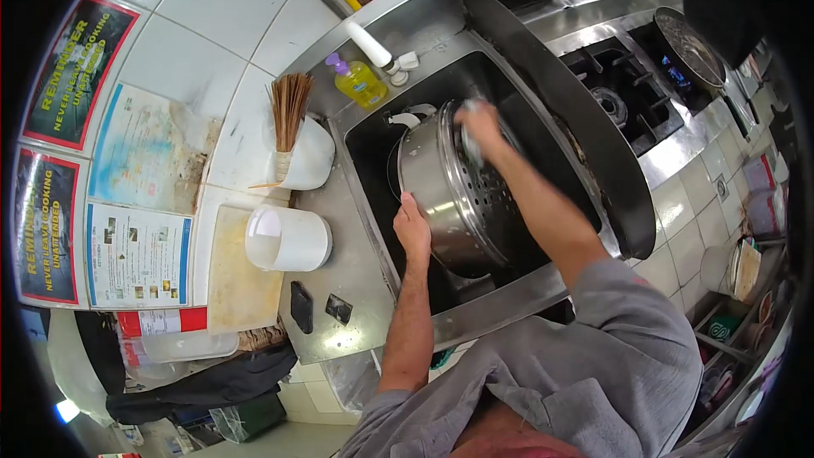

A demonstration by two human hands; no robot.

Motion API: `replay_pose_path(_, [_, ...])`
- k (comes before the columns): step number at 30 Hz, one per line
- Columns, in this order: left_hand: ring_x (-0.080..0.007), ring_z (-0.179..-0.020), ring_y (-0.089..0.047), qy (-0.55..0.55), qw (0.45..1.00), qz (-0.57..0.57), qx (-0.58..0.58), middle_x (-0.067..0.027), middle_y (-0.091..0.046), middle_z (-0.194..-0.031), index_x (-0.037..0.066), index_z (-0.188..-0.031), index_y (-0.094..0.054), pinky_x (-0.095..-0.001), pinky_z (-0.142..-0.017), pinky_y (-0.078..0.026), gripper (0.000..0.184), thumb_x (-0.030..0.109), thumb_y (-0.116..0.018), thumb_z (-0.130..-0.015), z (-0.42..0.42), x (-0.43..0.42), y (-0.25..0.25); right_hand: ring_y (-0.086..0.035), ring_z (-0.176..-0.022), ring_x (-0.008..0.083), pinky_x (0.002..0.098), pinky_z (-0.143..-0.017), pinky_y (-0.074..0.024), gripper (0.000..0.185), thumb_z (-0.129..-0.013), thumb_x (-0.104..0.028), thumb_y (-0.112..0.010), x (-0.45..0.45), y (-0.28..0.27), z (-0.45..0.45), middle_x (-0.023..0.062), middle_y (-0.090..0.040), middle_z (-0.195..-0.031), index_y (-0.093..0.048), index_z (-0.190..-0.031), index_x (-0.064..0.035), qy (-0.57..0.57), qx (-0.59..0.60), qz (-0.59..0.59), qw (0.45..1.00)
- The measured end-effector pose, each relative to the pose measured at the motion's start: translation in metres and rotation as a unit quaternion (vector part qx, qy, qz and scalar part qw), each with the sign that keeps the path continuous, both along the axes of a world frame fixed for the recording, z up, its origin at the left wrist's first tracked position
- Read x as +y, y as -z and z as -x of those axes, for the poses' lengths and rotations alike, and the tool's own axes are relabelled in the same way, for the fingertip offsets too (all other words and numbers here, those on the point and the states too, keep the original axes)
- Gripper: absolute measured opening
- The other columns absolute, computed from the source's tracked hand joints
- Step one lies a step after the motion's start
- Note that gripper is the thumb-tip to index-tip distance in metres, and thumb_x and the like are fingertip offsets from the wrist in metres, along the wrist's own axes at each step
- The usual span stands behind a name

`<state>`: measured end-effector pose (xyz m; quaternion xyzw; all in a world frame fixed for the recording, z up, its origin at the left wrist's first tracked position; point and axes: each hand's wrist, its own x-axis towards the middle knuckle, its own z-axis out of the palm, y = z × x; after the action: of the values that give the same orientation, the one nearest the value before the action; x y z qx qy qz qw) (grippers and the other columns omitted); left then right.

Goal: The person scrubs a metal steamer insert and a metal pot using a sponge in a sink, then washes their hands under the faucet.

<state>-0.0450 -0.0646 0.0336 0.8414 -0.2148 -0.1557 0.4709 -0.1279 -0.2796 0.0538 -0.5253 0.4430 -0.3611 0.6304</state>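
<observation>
A large steel steamer pot (437, 195) lies tilted on its side in the sink (373, 131), its perforated face (496, 195) turned to the right. My left hand (412, 227) grips the pot's side at the lower left. Near the upper rim, my right hand (480, 125) is closed around a pale scrubbing pad (471, 148), pressed to the perforated face. Motion blurs this hand and the pad, so the pad's exact kind is unclear. Behind the pot, a metal handle (410, 116) shows close to the sink's back wall.
A yellow soap bottle (359, 85) and a white faucet (369, 44) stand behind the sink. To the left are a stick brush (291, 110), a white tub (312, 161), a white pitcher (288, 238) and two dark pads (302, 307). A stove (623, 97) with a pan (688, 47) adjoins the right.
</observation>
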Motion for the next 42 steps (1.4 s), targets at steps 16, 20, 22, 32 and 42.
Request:
replay_pose_path(16, [-0.0107,-0.089,-0.053,0.247,0.887,0.200,0.334,-0.0027,-0.059,-0.099,0.001,-0.108,-0.055,-0.0254,-0.082,-0.040,0.034,0.030,-0.050,-0.091,0.037,-0.128,-0.045,-0.053,-0.066,0.0141,0.0255,-0.063,-0.0399,0.008,-0.066,-0.005,-0.061,0.017,0.001,0.141,0.0041,-0.058,-0.070,-0.060,-0.074,-0.0020,0.056,-0.186,-0.093,0.977])
replay_pose_path(20, [-0.0100,-0.082,-0.057,0.274,0.888,0.227,0.292,-0.0036,-0.061,-0.094,0.002,-0.105,-0.054,-0.0240,-0.073,-0.046,0.033,0.031,-0.050,-0.091,0.041,-0.106,-0.075,-0.053,-0.069,0.0124,0.0237,-0.066,-0.0408,0.008,-0.068,-0.005,-0.060,0.046,-0.041,0.152,0.0050,-0.059,-0.073,-0.059,-0.075,-0.0002,0.061,-0.222,-0.105,0.967])
replay_pose_path(22, [-0.0098,-0.082,-0.057,0.280,0.889,0.239,0.273,-0.0045,-0.060,-0.095,0.001,-0.106,-0.053,-0.0237,-0.073,-0.046,0.033,0.031,-0.049,-0.092,0.041,-0.093,-0.097,-0.054,-0.069,0.0116,0.0232,-0.066,-0.0414,0.007,-0.070,-0.003,-0.059,0.057,-0.071,0.149,0.0046,-0.059,-0.073,-0.059,-0.076,0.0004,0.066,-0.228,-0.096,0.967])
replay_pose_path(32, [-0.0079,-0.083,-0.052,0.247,0.892,0.335,0.177,-0.0024,-0.060,-0.090,-0.002,-0.100,-0.059,-0.0228,-0.075,-0.041,0.036,0.032,-0.055,-0.089,0.042,0.035,-0.046,-0.053,-0.069,0.0083,0.0222,-0.065,-0.0408,0.003,-0.073,-0.001,-0.060,0.088,-0.071,0.114,0.0025,-0.059,-0.072,-0.060,-0.076,-0.0003,0.001,-0.196,0.015,0.981])
replay_pose_path(42, [-0.0176,-0.094,-0.056,0.200,0.823,0.438,0.302,-0.0094,-0.047,-0.122,0.007,-0.131,-0.035,-0.0304,-0.081,-0.045,0.056,0.038,-0.052,-0.088,-0.076,0.078,-0.085,-0.053,-0.066,0.0083,0.0244,-0.061,-0.0424,0.008,-0.073,-0.004,-0.064,0.138,-0.020,0.039,0.0034,-0.060,-0.069,-0.058,-0.077,-0.0002,-0.124,-0.138,0.049,0.981])
